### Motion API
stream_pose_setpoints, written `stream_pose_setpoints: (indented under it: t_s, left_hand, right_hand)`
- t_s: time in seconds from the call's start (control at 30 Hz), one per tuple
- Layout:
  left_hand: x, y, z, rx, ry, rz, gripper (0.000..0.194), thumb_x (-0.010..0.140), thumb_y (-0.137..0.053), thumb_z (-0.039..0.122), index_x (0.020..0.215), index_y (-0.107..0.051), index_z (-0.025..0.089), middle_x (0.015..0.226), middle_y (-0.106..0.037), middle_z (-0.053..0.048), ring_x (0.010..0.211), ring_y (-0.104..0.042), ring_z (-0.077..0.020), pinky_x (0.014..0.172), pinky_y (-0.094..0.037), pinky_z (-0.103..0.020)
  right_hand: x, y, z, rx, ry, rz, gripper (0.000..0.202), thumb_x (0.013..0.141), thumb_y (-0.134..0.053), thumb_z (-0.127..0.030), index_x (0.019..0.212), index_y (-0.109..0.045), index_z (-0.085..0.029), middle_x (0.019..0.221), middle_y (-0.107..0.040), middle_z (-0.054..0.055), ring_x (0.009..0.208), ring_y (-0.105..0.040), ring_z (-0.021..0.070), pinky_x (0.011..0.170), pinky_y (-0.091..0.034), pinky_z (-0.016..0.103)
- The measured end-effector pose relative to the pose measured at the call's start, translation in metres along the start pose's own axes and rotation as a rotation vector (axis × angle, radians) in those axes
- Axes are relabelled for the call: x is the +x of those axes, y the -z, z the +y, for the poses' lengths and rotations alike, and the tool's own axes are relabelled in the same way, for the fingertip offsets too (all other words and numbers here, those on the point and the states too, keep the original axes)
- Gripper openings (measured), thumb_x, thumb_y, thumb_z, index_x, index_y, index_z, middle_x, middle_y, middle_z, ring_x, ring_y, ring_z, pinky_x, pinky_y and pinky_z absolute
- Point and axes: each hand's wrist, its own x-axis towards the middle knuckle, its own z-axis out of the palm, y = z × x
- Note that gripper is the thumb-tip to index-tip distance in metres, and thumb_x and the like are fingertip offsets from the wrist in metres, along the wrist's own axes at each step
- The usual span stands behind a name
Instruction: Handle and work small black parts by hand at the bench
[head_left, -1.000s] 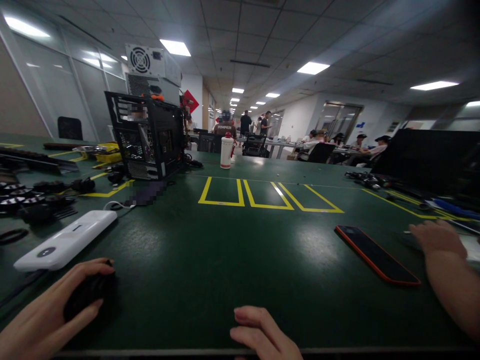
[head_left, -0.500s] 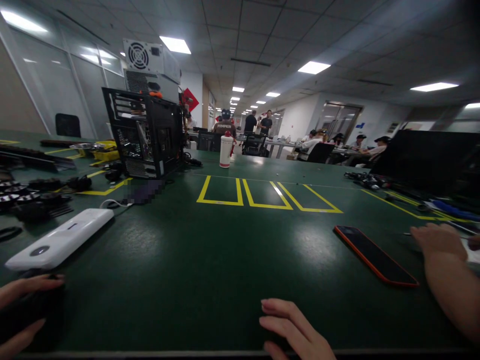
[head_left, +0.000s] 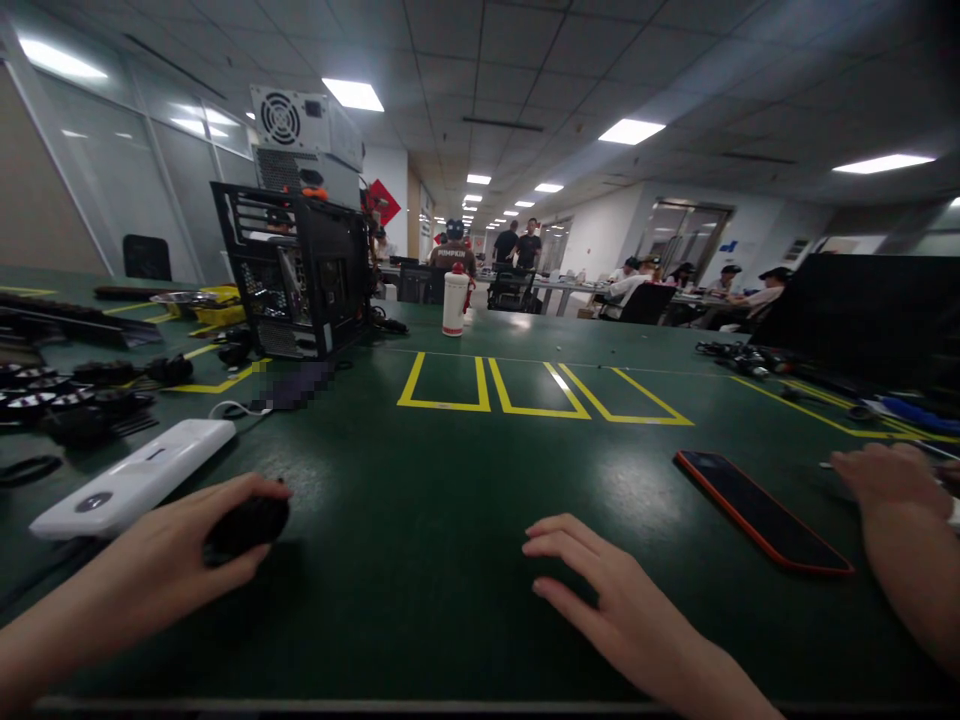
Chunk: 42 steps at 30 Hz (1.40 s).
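Observation:
My left hand (head_left: 180, 540) is over the left front of the table, its thumb and fingers closed around a rounded black object (head_left: 251, 518). Blur and darkness hide what kind of object it is. Just beyond that hand lies a white power bank (head_left: 142, 480) with a short white cable at its far end. My right hand (head_left: 600, 590) is above the front middle of the table, fingers bent and apart, holding nothing. Nearest to it on the right is a phone (head_left: 761, 510) in an orange case, lying flat.
The green table (head_left: 420, 480) bears yellow tape outlines (head_left: 544, 413). A black computer case (head_left: 300, 275) with power supplies on top stands at the back left. A white bottle (head_left: 454, 303) stands behind the tape. Another person's hand (head_left: 892, 475) is at the right, near a dark monitor (head_left: 862, 320).
My left hand has moved right and forward from the left edge, carrying the black object. My right hand has reached slightly farther forward over the table.

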Motion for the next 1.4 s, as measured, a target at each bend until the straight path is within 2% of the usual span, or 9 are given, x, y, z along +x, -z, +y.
stream_pose_setpoints:
  t_s: [0.1,0.27,0.4,0.53,0.63,0.83,1.0,1.2,1.4]
  left_hand:
    - [0.051,-0.005,0.054,0.083,-0.082,-0.092,0.038,0.069,-0.054,0.035,0.106,-0.046,0.034,0.102,-0.059,0.004,0.09,-0.056,-0.0188,0.081,-0.042,-0.033]
    - [0.115,-0.042,0.091,0.1,-0.241,-0.04,0.037,0.069,-0.052,0.033,0.105,-0.047,0.025,0.099,-0.058,-0.002,0.089,-0.056,-0.0206,0.08,-0.042,-0.034]
    - [0.145,-0.073,0.125,0.017,-0.331,0.027,0.038,0.069,-0.053,0.03,0.105,-0.046,0.023,0.099,-0.058,-0.003,0.089,-0.056,-0.0208,0.078,-0.044,-0.033]
    - [0.154,-0.091,0.152,-0.064,-0.396,0.053,0.036,0.069,-0.054,0.03,0.104,-0.046,0.022,0.1,-0.058,-0.004,0.09,-0.056,-0.0209,0.079,-0.044,-0.034]
    - [0.156,-0.098,0.156,-0.131,-0.375,0.066,0.039,0.069,-0.055,0.029,0.106,-0.045,0.021,0.101,-0.058,-0.004,0.093,-0.057,-0.0218,0.081,-0.044,-0.035]
    - [0.163,-0.106,0.139,-0.399,-0.332,0.039,0.061,0.063,-0.065,0.033,0.117,-0.038,0.02,0.116,-0.053,-0.008,0.106,-0.052,-0.0246,0.09,-0.041,-0.04]
    - [0.171,-0.108,0.126,-0.619,-0.274,-0.106,0.061,0.061,-0.068,0.041,0.113,-0.048,0.018,0.111,-0.056,-0.009,0.101,-0.054,-0.024,0.087,-0.042,-0.04]
    - [0.179,-0.108,0.12,-0.875,-0.251,-0.307,0.057,0.072,-0.061,0.037,0.123,-0.042,0.019,0.115,-0.056,-0.009,0.101,-0.055,-0.0226,0.087,-0.043,-0.041]
    - [0.184,-0.114,0.122,-0.832,-0.304,-0.193,0.066,0.065,-0.068,0.031,0.124,-0.041,0.021,0.123,-0.05,-0.009,0.112,-0.048,-0.0235,0.097,-0.035,-0.044]
  right_hand:
    - [0.026,0.003,0.002,0.107,-0.01,-0.042,0.022,0.08,-0.05,-0.029,0.101,-0.055,-0.024,0.106,-0.055,0.003,0.097,-0.055,0.0157,0.086,-0.045,0.032]
    - [0.076,-0.01,0.024,0.401,-0.117,-0.047,0.036,0.076,-0.053,-0.034,0.109,-0.052,-0.02,0.111,-0.054,0.006,0.096,-0.056,0.0166,0.081,-0.048,0.031]
    - [0.12,-0.025,0.041,0.543,-0.179,0.076,0.045,0.076,-0.052,-0.038,0.116,-0.049,-0.017,0.118,-0.052,0.01,0.094,-0.057,0.0189,0.083,-0.046,0.036]
    - [0.146,-0.037,0.05,0.727,-0.171,0.124,0.041,0.077,-0.052,-0.035,0.112,-0.053,-0.015,0.111,-0.058,0.01,0.095,-0.057,0.019,0.084,-0.045,0.035]
    - [0.15,-0.042,0.053,0.76,-0.144,0.176,0.038,0.075,-0.055,-0.033,0.108,-0.056,-0.015,0.106,-0.061,0.009,0.098,-0.057,0.0195,0.088,-0.043,0.035]
    - [0.147,-0.042,0.052,0.784,-0.151,0.198,0.036,0.071,-0.059,-0.029,0.104,-0.059,-0.015,0.103,-0.063,0.009,0.097,-0.057,0.0203,0.089,-0.041,0.038]
    - [0.147,-0.04,0.05,0.787,-0.129,0.232,0.032,0.07,-0.06,-0.024,0.1,-0.061,-0.015,0.1,-0.065,0.008,0.093,-0.059,0.0196,0.088,-0.042,0.038]
    - [0.153,-0.041,0.055,0.852,-0.095,0.251,0.035,0.066,-0.062,-0.02,0.101,-0.06,-0.015,0.099,-0.065,0.007,0.09,-0.06,0.0174,0.088,-0.043,0.036]
    - [0.155,-0.039,0.056,0.862,-0.096,0.29,0.037,0.065,-0.062,-0.015,0.101,-0.059,-0.013,0.097,-0.065,0.007,0.088,-0.061,0.0169,0.088,-0.043,0.036]
